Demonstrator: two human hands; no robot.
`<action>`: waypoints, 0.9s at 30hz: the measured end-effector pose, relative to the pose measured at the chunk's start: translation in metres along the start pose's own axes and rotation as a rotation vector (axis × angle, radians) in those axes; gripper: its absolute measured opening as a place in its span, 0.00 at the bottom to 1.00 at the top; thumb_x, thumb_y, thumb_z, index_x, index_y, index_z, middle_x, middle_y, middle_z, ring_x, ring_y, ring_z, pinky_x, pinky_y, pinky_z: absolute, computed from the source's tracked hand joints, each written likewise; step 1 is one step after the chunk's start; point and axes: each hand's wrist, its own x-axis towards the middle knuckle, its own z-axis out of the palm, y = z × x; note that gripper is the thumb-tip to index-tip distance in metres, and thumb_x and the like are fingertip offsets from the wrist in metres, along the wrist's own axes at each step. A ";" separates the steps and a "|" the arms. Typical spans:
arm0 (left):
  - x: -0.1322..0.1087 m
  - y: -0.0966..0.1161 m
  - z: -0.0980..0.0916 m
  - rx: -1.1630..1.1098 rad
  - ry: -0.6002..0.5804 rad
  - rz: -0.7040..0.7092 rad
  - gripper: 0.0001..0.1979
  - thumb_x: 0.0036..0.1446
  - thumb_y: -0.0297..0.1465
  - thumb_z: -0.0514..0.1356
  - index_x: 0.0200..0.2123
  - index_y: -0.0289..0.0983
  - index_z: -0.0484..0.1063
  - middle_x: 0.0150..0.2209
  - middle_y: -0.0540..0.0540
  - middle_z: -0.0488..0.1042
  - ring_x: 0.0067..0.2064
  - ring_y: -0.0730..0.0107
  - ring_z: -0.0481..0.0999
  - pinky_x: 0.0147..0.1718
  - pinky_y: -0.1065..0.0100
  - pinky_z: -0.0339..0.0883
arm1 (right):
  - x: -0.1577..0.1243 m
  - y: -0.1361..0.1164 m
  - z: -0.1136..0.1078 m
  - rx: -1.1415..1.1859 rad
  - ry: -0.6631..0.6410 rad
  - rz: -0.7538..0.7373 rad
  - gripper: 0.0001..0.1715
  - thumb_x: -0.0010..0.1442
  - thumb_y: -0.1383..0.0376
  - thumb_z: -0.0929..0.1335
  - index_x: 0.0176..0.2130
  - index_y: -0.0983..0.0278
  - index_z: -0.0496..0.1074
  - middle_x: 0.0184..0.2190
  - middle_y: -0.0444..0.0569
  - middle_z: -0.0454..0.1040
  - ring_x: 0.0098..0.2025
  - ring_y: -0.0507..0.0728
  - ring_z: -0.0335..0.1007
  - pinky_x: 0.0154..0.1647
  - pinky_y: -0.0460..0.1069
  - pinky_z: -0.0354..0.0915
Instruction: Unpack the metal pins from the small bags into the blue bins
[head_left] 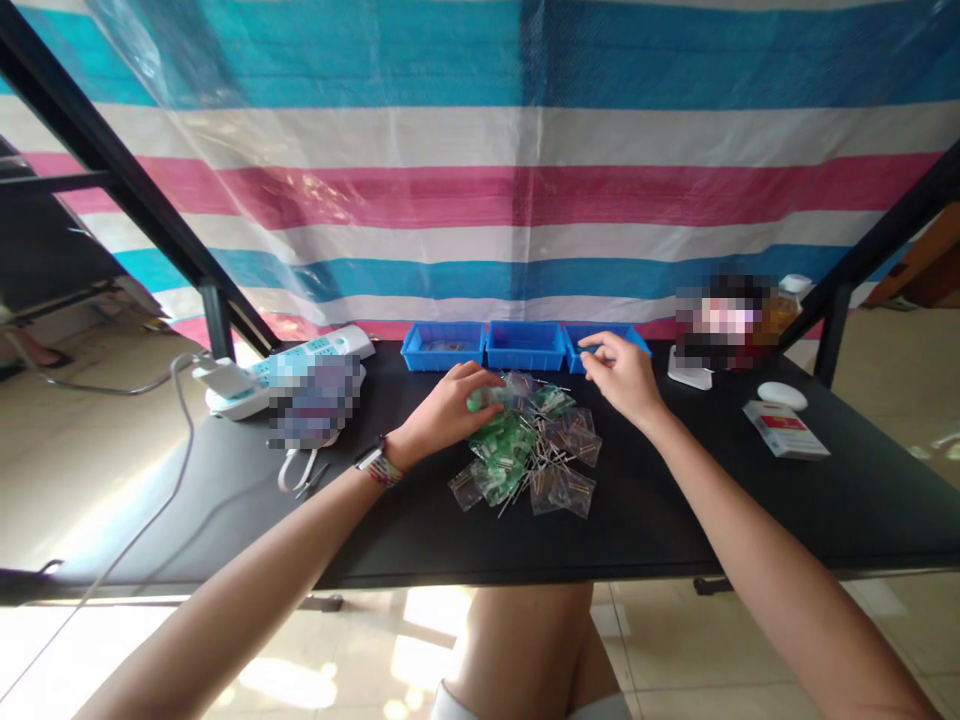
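A loose pile lies at the middle of the black table, with green-printed plastic packets (504,450), clear packets (574,432) and thin metal rods (541,455) mixed together. My left hand (454,405) is at the pile's upper left, its fingers closed on a small green plastic packet (480,400). In front of the right blue bin (631,337) is my right hand (621,378). Its index finger and thumb are a little apart, with nothing I can make out between them. The left blue bin (442,362) contains small clear packets; beside it stands the middle blue bin (525,360).
A white power strip (352,345) with a plugged-in charger (225,377) lies at left, near a blurred device (319,400). At right are a white-and-red box (786,432), a white oval object (782,396) and a bottle (791,295). A striped sheet (450,190) hangs behind.
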 end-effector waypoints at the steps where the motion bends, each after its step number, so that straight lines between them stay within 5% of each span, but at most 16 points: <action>1: 0.000 -0.001 0.000 -0.028 0.021 -0.020 0.14 0.65 0.37 0.66 0.51 0.40 0.80 0.47 0.43 0.79 0.46 0.58 0.79 0.50 0.58 0.74 | -0.003 -0.003 0.008 0.035 -0.069 -0.024 0.16 0.63 0.58 0.69 0.45 0.64 0.79 0.24 0.43 0.75 0.26 0.56 0.73 0.34 0.50 0.67; 5: 0.002 0.001 -0.001 -0.130 0.089 -0.090 0.12 0.64 0.35 0.66 0.49 0.39 0.80 0.41 0.45 0.82 0.39 0.65 0.80 0.43 0.64 0.74 | -0.015 -0.019 0.037 0.008 -0.306 -0.223 0.07 0.61 0.65 0.73 0.40 0.63 0.81 0.34 0.47 0.79 0.28 0.53 0.70 0.35 0.50 0.67; 7: 0.003 0.004 -0.002 -0.182 0.116 -0.126 0.13 0.63 0.35 0.68 0.49 0.38 0.81 0.37 0.47 0.82 0.37 0.66 0.79 0.41 0.66 0.72 | -0.022 -0.028 0.047 -0.013 -0.349 -0.322 0.13 0.60 0.69 0.73 0.47 0.62 0.81 0.41 0.49 0.79 0.30 0.53 0.71 0.36 0.50 0.70; 11: 0.005 0.011 -0.002 -0.404 0.143 -0.207 0.16 0.62 0.41 0.70 0.47 0.36 0.81 0.33 0.48 0.80 0.34 0.67 0.78 0.37 0.68 0.70 | -0.034 -0.040 0.059 -0.126 -0.245 -0.540 0.31 0.64 0.73 0.71 0.64 0.56 0.74 0.55 0.54 0.76 0.45 0.59 0.77 0.47 0.53 0.75; 16: 0.007 0.025 0.000 -0.710 0.149 -0.238 0.19 0.59 0.42 0.73 0.47 0.36 0.78 0.35 0.48 0.78 0.35 0.69 0.77 0.34 0.71 0.71 | -0.044 -0.045 0.064 -0.237 -0.104 -0.720 0.24 0.71 0.70 0.68 0.62 0.54 0.78 0.53 0.56 0.75 0.48 0.61 0.77 0.50 0.56 0.76; 22: 0.005 0.036 0.003 -0.762 0.119 -0.238 0.18 0.59 0.41 0.74 0.44 0.36 0.76 0.38 0.46 0.78 0.36 0.70 0.77 0.34 0.72 0.71 | -0.055 -0.047 0.069 -0.104 -0.095 -0.637 0.16 0.71 0.69 0.68 0.54 0.57 0.79 0.46 0.54 0.77 0.48 0.60 0.78 0.48 0.53 0.75; 27: 0.002 0.037 0.004 -0.815 0.056 -0.240 0.19 0.61 0.42 0.73 0.46 0.36 0.75 0.36 0.47 0.78 0.37 0.68 0.79 0.36 0.69 0.73 | -0.058 -0.049 0.073 0.152 -0.179 -0.503 0.13 0.65 0.71 0.69 0.49 0.59 0.77 0.41 0.50 0.76 0.37 0.56 0.73 0.41 0.52 0.71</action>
